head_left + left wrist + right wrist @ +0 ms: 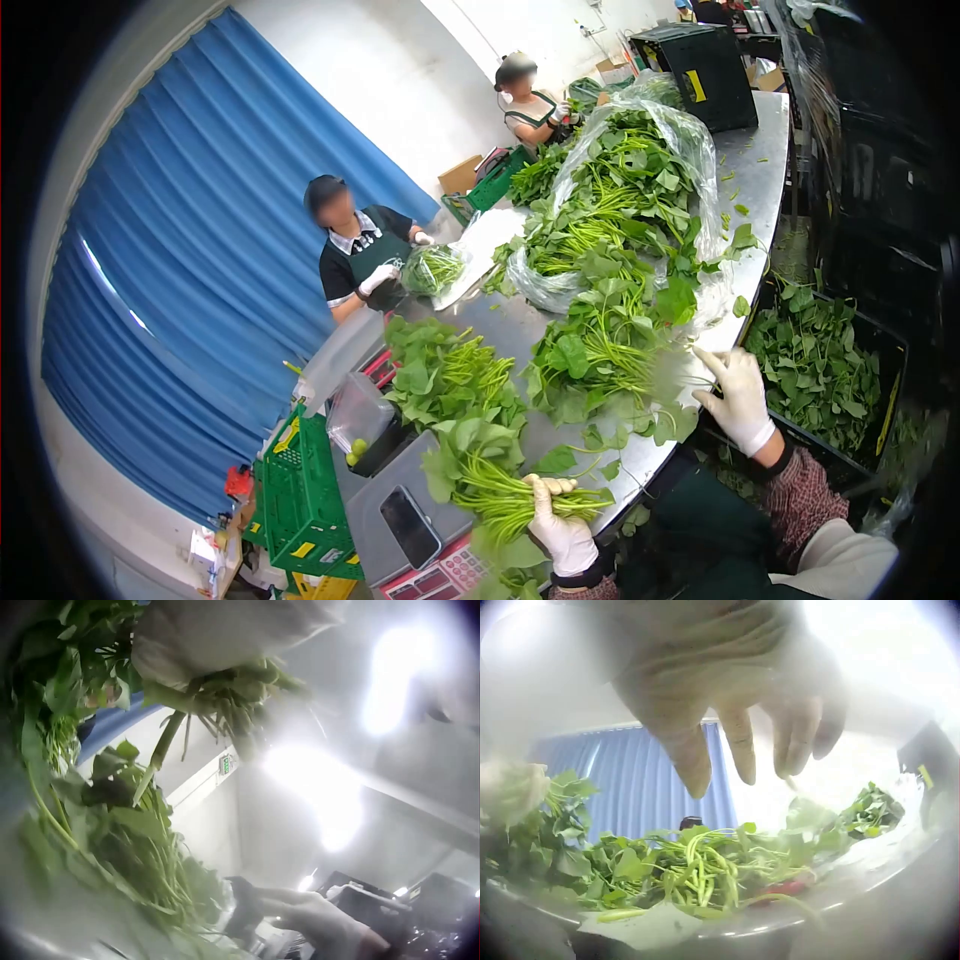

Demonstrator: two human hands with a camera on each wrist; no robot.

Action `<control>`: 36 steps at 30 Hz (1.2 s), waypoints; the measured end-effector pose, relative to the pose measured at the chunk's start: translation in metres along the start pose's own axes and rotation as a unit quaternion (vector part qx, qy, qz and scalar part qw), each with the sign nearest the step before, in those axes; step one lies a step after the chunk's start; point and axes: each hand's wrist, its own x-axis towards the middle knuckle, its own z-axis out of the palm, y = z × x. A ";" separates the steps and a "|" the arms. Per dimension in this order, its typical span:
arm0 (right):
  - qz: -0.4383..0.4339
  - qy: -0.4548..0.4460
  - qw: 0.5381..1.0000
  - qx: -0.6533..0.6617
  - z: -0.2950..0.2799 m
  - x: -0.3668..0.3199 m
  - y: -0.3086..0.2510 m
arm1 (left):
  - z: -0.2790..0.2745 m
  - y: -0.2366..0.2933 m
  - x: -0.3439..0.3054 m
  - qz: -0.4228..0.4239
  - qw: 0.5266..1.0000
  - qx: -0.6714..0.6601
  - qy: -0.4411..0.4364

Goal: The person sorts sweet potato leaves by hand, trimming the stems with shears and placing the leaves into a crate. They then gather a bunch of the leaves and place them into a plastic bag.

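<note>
My gloved left hand (562, 532) grips a bunch of leafy green stems (500, 490) above the near table edge, beside the scale. In the left wrist view the same left hand (225, 637) is wrapped round the stem ends (240, 701). My gloved right hand (740, 400) hovers with spread fingers by the table's right edge, near a pile of greens (600, 350), holding nothing that shows. The right wrist view has that hand (735, 697) over the greens (697, 870), fingers pointing down and apart from them.
A scale (465, 570) with a phone (410, 525) on it stands left of my left hand. Green crates (305, 495) are at the left, a black crate of leaves (890, 390) at the right. Two people (350, 245) work across the metal table (755, 170), near a large bag of greens.
</note>
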 end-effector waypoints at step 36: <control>0.276 0.113 0.850 0.435 0.013 -0.029 0.017 | 0.006 -0.030 -0.016 -0.094 0.994 0.057 0.021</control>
